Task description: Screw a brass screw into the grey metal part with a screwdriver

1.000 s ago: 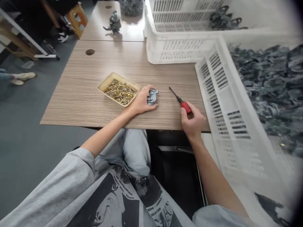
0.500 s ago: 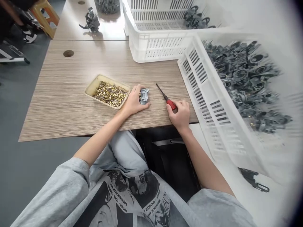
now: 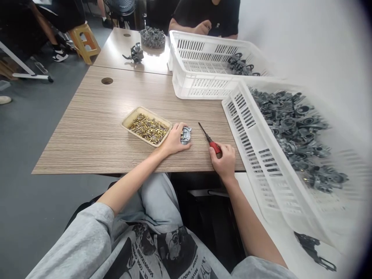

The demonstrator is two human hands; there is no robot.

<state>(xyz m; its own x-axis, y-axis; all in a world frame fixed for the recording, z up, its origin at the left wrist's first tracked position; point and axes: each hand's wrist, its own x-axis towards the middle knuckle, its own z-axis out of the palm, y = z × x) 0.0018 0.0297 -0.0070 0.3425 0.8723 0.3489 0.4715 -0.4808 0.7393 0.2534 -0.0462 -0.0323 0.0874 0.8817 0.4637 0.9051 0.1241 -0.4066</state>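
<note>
My left hand (image 3: 175, 140) is wrapped round a grey metal carburetor body (image 3: 186, 134) that rests on the wooden table. Small brass-coloured parts show on its upturned face, and the fingers cover its left side. Just left of that hand stands a cream plastic tub (image 3: 128, 129) filled with small brass jets or pins (image 3: 148, 128). My right hand (image 3: 224, 159) is closed on the red handle of a screwdriver (image 3: 214, 146). Its dark shaft points up and left, apart from the carburetor body.
A white crate (image 3: 203, 86) with a few dark parts stands at the back. At right, another white crate (image 3: 252, 128) holds many grey carburetor bodies (image 3: 302, 128). Farther off are a single carburetor (image 3: 136, 53), a tub of parts (image 3: 152, 37) and a seated person (image 3: 207, 17).
My view has tilted up, so the table sits lower and the person across it shows. Both hands keep their holds on the carburetor body and the screwdriver.
</note>
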